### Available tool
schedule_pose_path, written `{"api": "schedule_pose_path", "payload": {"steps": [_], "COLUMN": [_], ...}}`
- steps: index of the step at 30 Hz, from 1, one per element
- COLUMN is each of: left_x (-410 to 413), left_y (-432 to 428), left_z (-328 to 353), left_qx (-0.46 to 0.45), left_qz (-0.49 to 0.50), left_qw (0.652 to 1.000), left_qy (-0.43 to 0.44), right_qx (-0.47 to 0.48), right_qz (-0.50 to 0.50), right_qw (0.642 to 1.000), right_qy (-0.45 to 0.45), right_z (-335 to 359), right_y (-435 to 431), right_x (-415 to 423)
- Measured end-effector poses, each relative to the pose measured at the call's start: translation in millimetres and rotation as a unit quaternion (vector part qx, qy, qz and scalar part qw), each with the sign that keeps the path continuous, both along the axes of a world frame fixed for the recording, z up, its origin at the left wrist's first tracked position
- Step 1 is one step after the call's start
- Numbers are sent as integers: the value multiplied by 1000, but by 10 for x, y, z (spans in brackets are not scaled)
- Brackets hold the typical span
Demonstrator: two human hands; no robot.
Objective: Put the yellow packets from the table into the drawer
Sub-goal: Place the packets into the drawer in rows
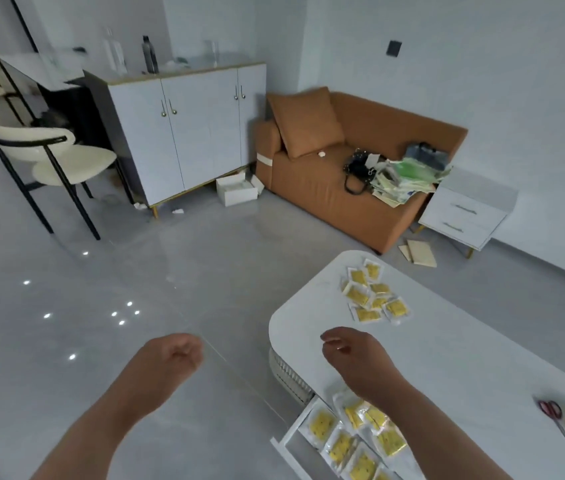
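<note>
Head view: a white, round-ended table (464,358) fills the 4 o'clock part of the frame. A cluster of yellow packets (374,296) lies on its far end, overlapping one another, well apart from both hands. Under the table's near edge, at 5 o'clock, the drawer (300,419) stands pulled out, and more yellow packets in the drawer (322,424) lie in a loose layer, partly hidden by the right forearm.

The right hand (350,351) hangs over the table's rounded edge, between the cluster and the drawer. Its fingers are loosely bent, the thumb is apart from them, and they hold nothing. The left hand (173,355) is at 7 o'clock over the bare grey floor, clear of the table, its fingers curled in toward the palm around nothing.

Red-handled scissors (551,410) lie on the table at the right edge, beside a blurred yellow shape I cannot identify.

Farther off are an orange sofa (360,188) at 2 o'clock, a white cabinet (187,140) at 11 o'clock and a cream chair (66,164) at 10 o'clock.
</note>
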State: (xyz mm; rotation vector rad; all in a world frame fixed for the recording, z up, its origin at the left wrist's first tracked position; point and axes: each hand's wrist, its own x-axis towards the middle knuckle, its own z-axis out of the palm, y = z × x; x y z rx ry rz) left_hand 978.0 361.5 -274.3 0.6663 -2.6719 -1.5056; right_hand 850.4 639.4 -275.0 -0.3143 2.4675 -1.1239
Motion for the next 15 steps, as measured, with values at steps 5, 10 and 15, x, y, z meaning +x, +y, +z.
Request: {"api": "schedule_pose_path", "payload": {"steps": [5, 10, 15], "left_x": [-596, -1552, -2590], "left_y": [-600, -1198, -1784], "left_z": [78, 87, 289], "left_qx": [-12, -11, -30], "left_qz": [-9, -44, -83], "left_qw": [1000, 999, 996], "left_qy": [22, 4, -7], "right_qx": [-26, -63, -78], "right_qz": [-7, -20, -35], "right_qw": [999, 997, 995], "right_qy": [33, 41, 45], "right_z": [50, -48, -52], "right_y": [-714, -1369, -2012], "right_x": [-590, -1399, -2332]}}
